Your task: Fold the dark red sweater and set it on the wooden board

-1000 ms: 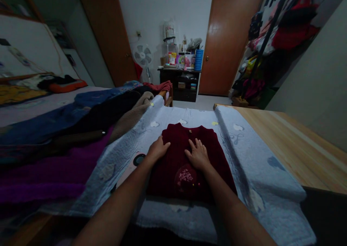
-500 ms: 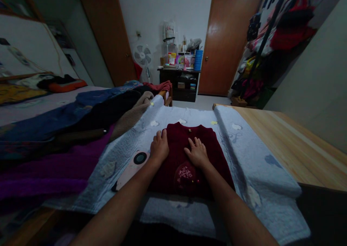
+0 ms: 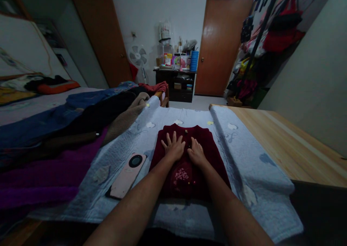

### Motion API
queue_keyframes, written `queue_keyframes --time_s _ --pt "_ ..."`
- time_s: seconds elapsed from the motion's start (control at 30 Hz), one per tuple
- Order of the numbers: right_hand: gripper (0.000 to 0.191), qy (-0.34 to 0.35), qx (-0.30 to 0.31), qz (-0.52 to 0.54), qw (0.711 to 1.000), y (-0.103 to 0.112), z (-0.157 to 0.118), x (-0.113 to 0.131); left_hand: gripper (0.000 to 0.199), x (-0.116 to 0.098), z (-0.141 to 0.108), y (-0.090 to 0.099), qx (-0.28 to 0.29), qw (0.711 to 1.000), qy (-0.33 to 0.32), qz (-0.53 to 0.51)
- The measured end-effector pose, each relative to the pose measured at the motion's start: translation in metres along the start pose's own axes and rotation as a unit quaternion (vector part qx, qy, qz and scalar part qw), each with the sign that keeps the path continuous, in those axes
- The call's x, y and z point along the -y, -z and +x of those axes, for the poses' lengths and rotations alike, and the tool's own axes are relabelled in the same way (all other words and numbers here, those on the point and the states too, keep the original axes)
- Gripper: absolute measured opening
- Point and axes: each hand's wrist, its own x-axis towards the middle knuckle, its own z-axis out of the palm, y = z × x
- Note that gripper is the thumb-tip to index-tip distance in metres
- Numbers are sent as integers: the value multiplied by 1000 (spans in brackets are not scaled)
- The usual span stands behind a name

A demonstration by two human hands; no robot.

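A dark red garment (image 3: 217, 159), folded into a flat block, lies on a light blue quilted cloth (image 3: 244, 145). It has a small tag at its collar and a pink pattern low on its front. My left hand (image 3: 175, 147) rests flat on the upper middle of the garment with its fingers spread. Just right of it, my right hand (image 3: 196, 152) touches the garment too, fingers stretched forward and thumb apart. Neither hand holds anything. Left of the garment, a pink phone (image 3: 127, 175) with a round black camera lies on the cloth.
Dark, blue and purple clothes (image 3: 54, 163) are heaped on the bed at the left. A wooden board (image 3: 287, 141) extends at the right. Further back are a fan (image 3: 138, 56), a dark cabinet (image 3: 175, 85) and a closed door (image 3: 217, 47).
My left hand has moved right, from the garment's left edge onto its middle, and spread its fingers. The right hand stays nearly in place. The view has shifted slightly, showing more of the phone.
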Motion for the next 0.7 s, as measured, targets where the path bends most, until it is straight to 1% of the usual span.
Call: queue_keyframes --time_s 0.07,0.13,0.2,0.23,0.27,0.33,0.4,0.47,0.57,0.7 --pt "68 -2 -44 108 993 3 2 -3 65 0 -3 -2 -1 1000 -5 4" --pt "64 -10 -107 216 970 9 0 -5 78 -1 -4 -2 -6 1000 -8 15" --pt "57 -20 -183 270 945 20 -8 -8 88 -2 -5 -2 -10 1000 -9 25" --pt "52 -22 -220 265 939 26 -14 -10 90 -2 -5 -2 -10 1000 -9 28" --pt "48 -22 -252 237 938 33 -21 -13 92 -3 -5 -2 -9 1000 -9 29" --pt "43 -25 -289 130 948 47 -35 -22 92 -3 -4 -1 -5 1000 -8 29" --pt "41 -39 -284 18 958 59 -47 -34 92 -3 -4 -1 -2 1000 -6 29" --pt "38 -68 -248 -41 965 67 -54 -44 91 -4 -4 -1 -2 1000 -4 29" --pt "33 -110 -185 -61 975 74 -56 -52 91 -5 -5 0 -3 1000 -1 29" --pt "35 -145 -149 -104 973 75 -49 -47 88 -6 -6 1 -11 1000 3 27"
